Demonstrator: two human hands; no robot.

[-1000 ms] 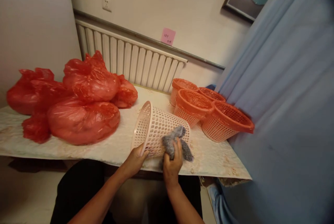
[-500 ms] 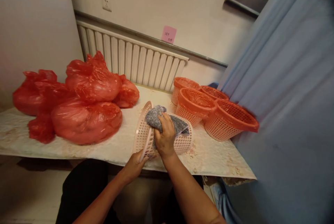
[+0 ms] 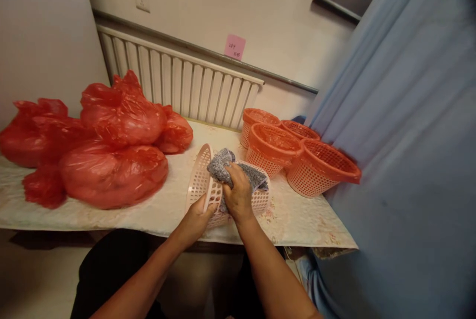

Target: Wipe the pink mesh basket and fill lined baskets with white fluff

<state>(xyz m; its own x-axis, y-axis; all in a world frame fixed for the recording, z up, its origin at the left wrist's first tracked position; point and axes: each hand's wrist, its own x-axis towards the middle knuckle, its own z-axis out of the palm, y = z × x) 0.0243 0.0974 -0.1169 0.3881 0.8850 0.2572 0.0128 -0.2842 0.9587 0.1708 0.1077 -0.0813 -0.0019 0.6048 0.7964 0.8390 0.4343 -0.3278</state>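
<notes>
A pale pink perforated basket (image 3: 196, 180) lies on its side on the table, its open rim facing left. My left hand (image 3: 198, 220) grips the near part of that rim, fingers inside and thumb outside. A grey cloth (image 3: 222, 164) is bunched under my right hand (image 3: 239, 192), whose fingers are closed on it against the basket's outer side. Part of the cloth drapes to the right over the basket wall.
Several full red plastic bags (image 3: 115, 173) lie on the left of the cloth-covered table (image 3: 293, 220). Several baskets lined with red bags (image 3: 273, 145) stand at the right, beside a blue curtain (image 3: 401, 150). A white radiator (image 3: 186, 86) is behind.
My left hand has moved up along the basket's rim. My right hand stays on the cloth with little movement. The view has shifted slightly to the right.
</notes>
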